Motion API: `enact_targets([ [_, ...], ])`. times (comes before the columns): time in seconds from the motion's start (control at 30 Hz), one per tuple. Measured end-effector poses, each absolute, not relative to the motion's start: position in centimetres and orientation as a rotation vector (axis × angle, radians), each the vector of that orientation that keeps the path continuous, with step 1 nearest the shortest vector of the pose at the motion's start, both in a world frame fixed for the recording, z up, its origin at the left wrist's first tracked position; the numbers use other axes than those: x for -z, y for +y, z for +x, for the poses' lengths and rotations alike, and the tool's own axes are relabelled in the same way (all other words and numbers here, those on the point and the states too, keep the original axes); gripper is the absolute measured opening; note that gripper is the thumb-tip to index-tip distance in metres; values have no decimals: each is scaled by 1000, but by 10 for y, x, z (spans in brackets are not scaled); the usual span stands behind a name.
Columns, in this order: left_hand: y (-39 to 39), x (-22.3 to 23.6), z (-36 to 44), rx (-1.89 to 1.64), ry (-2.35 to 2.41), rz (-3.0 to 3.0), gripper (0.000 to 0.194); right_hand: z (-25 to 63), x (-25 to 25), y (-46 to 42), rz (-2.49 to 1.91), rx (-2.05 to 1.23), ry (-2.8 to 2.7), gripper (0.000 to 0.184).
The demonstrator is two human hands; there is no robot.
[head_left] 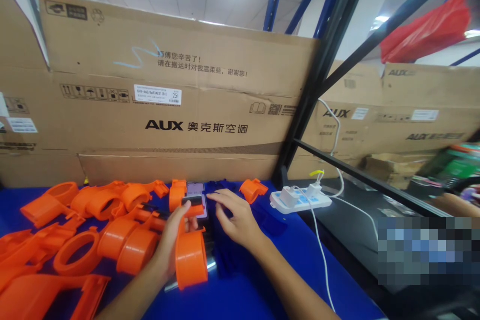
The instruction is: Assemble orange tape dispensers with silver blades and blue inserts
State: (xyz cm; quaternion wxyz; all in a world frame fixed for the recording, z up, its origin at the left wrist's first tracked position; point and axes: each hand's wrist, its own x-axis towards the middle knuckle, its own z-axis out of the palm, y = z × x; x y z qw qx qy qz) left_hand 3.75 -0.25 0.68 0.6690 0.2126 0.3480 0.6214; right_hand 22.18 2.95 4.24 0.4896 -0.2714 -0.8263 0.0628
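My left hand [174, 235] is closed around an orange plastic tape dispenser [191, 260], whose wide ring hangs down toward me. A dark strip shows at its upper end, near my thumb. To the right, my right hand [236, 220] hovers with fingers apart, its fingertips close to the upper end of the dispenser; nothing shows between them. Behind my left hand lies a phone [195, 189] with a lit screen, partly covered. Dark blue plastic pieces [270, 220] lie beside my right hand, hard to tell from the blue cloth.
Several orange dispenser parts [127, 245] are heaped at the left of the blue table [300, 260]; another orange piece [253, 190] lies at the back. A white power strip [300, 200] with cables stands at right. Behind are a large carton [187, 85] and a black rack post [318, 85].
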Motion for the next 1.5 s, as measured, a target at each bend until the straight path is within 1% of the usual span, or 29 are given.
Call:
enact_targets([
  [0.1,0,-4,37,-1415,788,603,34,218,-42,23,-659,-217,-2014,35],
  [0.27,2,5,37,-1401,803,735,33,209,-36,18,-745,-306,-1882,26],
  [0.4,4,9,36,-1376,827,781,35,201,-25,18,-813,-508,-1672,35],
  [0.43,5,9,36,-1379,829,788,35,200,-23,18,-816,-566,-1633,34],
  [0.5,5,8,35,-1388,830,795,35,198,-22,17,-821,-658,-1587,26],
  [0.57,5,7,35,-1400,830,802,34,198,-23,15,-824,-682,-1574,19],
  [0.77,4,5,35,-1404,830,840,32,202,-35,13,-845,-415,-1584,12],
  [1.0,-2,-4,36,-1405,880,976,32,202,-34,10,-877,-385,-1561,13],
  [1.2,-4,-7,35,-1421,892,991,31,201,-32,3,-915,-248,-1767,5],
  [1.37,-4,-8,35,-1427,885,1003,31,206,-31,3,-849,-50,-1884,9],
  [1.5,-5,-7,35,-1415,890,1038,30,209,-31,6,-783,34,-1967,11],
])
